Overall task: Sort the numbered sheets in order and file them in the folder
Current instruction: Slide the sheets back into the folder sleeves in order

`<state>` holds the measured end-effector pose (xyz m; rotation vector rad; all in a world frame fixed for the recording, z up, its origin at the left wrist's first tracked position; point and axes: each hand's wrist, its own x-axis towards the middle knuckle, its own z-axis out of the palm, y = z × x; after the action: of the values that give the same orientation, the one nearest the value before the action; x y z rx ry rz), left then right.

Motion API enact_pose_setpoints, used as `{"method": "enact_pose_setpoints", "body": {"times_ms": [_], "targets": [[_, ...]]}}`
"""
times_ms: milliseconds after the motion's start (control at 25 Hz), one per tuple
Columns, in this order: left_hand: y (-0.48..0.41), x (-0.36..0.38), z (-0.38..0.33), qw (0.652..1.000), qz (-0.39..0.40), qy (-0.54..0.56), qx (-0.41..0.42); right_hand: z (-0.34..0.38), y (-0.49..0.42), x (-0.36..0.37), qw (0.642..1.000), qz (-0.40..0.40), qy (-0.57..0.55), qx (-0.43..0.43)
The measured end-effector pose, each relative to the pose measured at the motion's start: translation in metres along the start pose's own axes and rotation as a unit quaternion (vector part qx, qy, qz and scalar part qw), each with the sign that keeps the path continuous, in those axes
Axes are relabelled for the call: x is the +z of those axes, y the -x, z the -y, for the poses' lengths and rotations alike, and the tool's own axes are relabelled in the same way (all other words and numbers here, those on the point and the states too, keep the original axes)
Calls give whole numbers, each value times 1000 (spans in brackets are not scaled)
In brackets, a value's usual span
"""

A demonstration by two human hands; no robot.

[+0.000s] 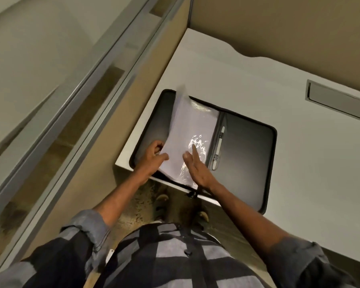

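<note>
A black zip folder (247,154) lies open on the white desk (299,163), near its front left corner. Over its left half stands a stack of white sheets in clear plastic sleeves (187,129), its left edge lifted and blurred. My left hand (152,156) pinches the sheets' near left edge with thumb and curled fingers. My right hand (195,167) lies flat with straight fingers on the glossy sleeve beside the folder's spine, where a white clip bar (219,146) runs. No numbers on the sheets can be read.
A grey recessed cable slot (337,100) sits in the desk at the right. Tan partition walls close off the desk's back and left. A glass panel with a metal frame (75,96) runs along the left. My feet stand on speckled floor (146,206) below the desk edge.
</note>
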<state>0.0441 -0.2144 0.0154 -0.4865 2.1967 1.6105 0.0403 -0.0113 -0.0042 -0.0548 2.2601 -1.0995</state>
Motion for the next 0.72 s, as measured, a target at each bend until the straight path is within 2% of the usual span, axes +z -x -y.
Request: {"method": "enact_pose_setpoints", "body": {"times_ms": [80,200,400,560,720], "targets": [[15,15,-19,997,57,33,29,22,6,-16,988,-19,-148,28],[36,44,-41,987,125,42,94,32,23,-41,967,-38,-250,-14],[51,94,-64,972,190,18,137,20,56,-79,946,-129,-291,-66],[56,113,-71,964,216,-40,150,5,69,-95,941,-156,-291,-73],[71,179,-79,922,303,-139,198,-53,99,-124,922,-223,-314,-36]]}}
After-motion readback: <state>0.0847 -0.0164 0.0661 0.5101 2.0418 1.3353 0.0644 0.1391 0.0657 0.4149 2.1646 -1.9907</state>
